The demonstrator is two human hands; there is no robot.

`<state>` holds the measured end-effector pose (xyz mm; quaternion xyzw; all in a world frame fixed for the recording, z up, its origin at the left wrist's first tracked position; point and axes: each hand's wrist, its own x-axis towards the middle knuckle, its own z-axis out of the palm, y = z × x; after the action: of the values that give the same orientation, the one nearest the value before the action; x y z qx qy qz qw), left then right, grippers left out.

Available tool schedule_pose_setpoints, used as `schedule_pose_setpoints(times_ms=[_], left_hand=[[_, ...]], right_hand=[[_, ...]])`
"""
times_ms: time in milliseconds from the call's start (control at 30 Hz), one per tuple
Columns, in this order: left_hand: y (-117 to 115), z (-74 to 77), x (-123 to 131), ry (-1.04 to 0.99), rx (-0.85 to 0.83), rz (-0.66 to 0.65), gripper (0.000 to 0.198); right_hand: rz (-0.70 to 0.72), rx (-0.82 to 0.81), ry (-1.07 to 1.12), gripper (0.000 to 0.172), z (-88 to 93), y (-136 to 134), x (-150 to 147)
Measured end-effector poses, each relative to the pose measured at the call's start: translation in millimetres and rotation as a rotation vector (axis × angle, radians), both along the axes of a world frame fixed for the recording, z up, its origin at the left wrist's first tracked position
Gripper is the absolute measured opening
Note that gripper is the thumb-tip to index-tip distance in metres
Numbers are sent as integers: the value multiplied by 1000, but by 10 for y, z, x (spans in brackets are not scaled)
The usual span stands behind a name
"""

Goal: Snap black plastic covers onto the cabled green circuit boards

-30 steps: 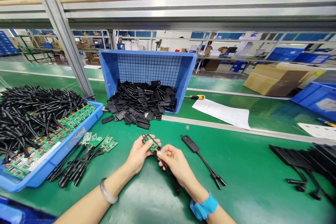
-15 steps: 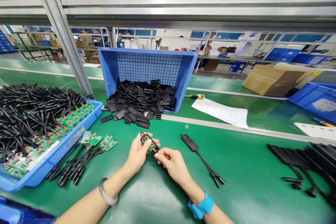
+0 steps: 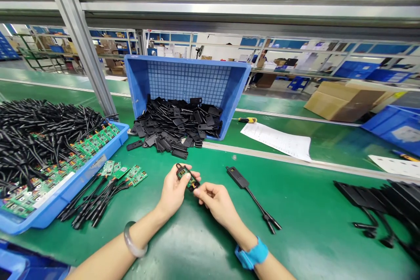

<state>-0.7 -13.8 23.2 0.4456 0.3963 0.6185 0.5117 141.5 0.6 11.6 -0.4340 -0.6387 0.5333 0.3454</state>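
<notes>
My left hand (image 3: 173, 191) and my right hand (image 3: 215, 201) meet just above the green table, both closed on one small part: a green circuit board sitting in a black plastic case (image 3: 186, 177). The left thumb presses on the board. The right fingers pinch its near end, where the black cable leaves under my right palm. A closed black case with a forked cable (image 3: 249, 194) lies just right of my hands. A loose bunch of circuit boards with black cables (image 3: 108, 188) lies to the left.
A blue tray (image 3: 70, 183) heaped with cabled boards stands at the left. A tipped blue crate (image 3: 187, 76) spills black case halves (image 3: 177, 124) behind my hands. A paper sheet (image 3: 278, 140) and a screwdriver (image 3: 244, 120) lie beyond. Black assemblies (image 3: 380, 203) pile at the right.
My right hand slid up the cable toward the board and now pinches its near end. The board sits lower in the black case. Both hands stayed in about the same spot.
</notes>
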Motion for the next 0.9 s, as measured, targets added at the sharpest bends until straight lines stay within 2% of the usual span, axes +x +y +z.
schedule_pose_setpoints(times_ms=[200,500,567,667,767,900], left_hand=[[-24,-10,-12,136,24,32,28],[-53,-16,-10,332,67,71,20],[-54,-6,-16,311,53,65,22],[-22,13,-40,148,-70,-9,30],[25,9,-55,62,-215,-115,35],[42,-64,-25,172,-267,-247,31]], right_hand=[[-41,64,-84,37,-36,17,-6],[-88,186,-144,34,3,23,-5],[-88,180,-134,33,-23,30,-10],[-15,180,-107,34,-46,25,-17],[-1,330,-93,34,-22,12,1],[-91,689,-135,20,12,21,68]])
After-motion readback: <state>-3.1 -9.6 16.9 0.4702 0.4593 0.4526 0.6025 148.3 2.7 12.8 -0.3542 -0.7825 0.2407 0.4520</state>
